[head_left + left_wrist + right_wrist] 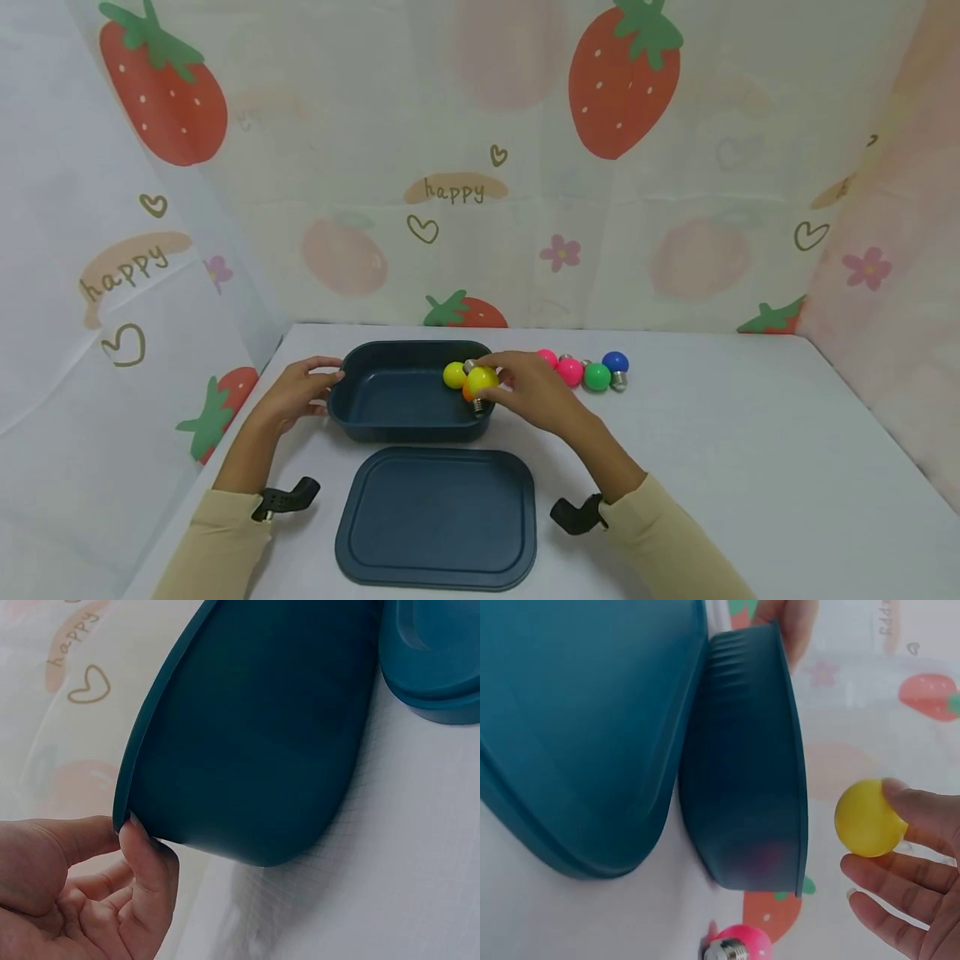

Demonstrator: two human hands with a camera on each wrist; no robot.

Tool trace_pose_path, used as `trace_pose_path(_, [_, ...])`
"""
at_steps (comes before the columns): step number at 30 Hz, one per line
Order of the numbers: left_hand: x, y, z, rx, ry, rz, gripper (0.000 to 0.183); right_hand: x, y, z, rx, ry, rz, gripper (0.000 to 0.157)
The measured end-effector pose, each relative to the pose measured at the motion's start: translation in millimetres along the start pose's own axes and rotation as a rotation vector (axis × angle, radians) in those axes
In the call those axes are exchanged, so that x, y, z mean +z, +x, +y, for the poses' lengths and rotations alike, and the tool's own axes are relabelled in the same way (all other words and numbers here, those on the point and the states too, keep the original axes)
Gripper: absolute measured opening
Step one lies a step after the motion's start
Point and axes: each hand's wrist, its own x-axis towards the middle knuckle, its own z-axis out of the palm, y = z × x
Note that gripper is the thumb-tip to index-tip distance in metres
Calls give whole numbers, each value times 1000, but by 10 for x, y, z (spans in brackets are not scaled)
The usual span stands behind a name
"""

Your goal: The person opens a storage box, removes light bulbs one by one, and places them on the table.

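A dark blue rectangular box stands on the table, its long side toward me. At its left end my left hand pinches the rim between thumb and fingers, as the left wrist view shows close up. My right hand holds a yellow bulb above the box's right end, with the metal screw base pointing down in the head view. In the right wrist view this yellow bulb sits between thumb and fingers, above the rim. Beneath it, another yellow bulb and a partly hidden orange bulb lie inside the box.
Right of the box lie several bulbs: a pink bulb, another partly behind my right hand, a green bulb and a blue bulb. In front of the box, a flat blue lid lies on the white table.
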Motion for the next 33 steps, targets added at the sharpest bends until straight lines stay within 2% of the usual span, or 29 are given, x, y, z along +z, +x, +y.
trace_pose_path(4, [0, 4, -3, -9, 6, 9, 53, -44, -26, 48, 30, 32, 0, 43])
trace_pose_path(19, [16, -4, 37, -12, 23, 11, 53, -201, -87, 192, 29, 97, 73, 39])
trace_pose_path(33, [32, -21, 24, -18, 36, 22, 53, -348, -142, 392, 127, 87, 115, 40])
